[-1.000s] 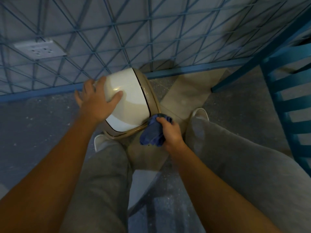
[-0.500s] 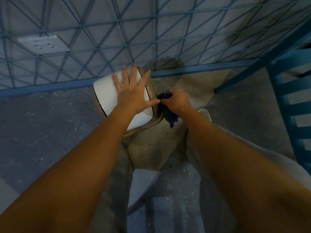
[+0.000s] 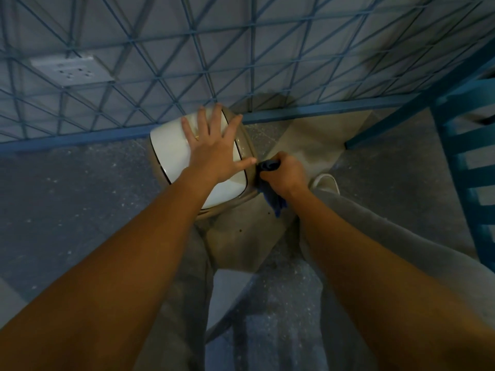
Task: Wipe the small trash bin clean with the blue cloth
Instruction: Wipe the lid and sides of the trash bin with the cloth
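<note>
Wiping under way: left hand [image 3: 214, 159], fingers spread, steadies the small trash bin [image 3: 171, 145]; right hand [image 3: 286, 174], clenched on the blue cloth [image 3: 273, 199], rubs its side, other faces apparently remaining.

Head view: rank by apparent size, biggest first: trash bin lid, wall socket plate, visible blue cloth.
1. Trash bin lid, white, partly covered by the left hand.
2. Wall socket plate.
3. Blue cloth, mostly hidden inside the right hand, so only its visible part counts.

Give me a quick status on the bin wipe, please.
Left hand flat on trash bin lid. Right hand presses blue cloth to bin's side. Nothing obstructing.
</note>
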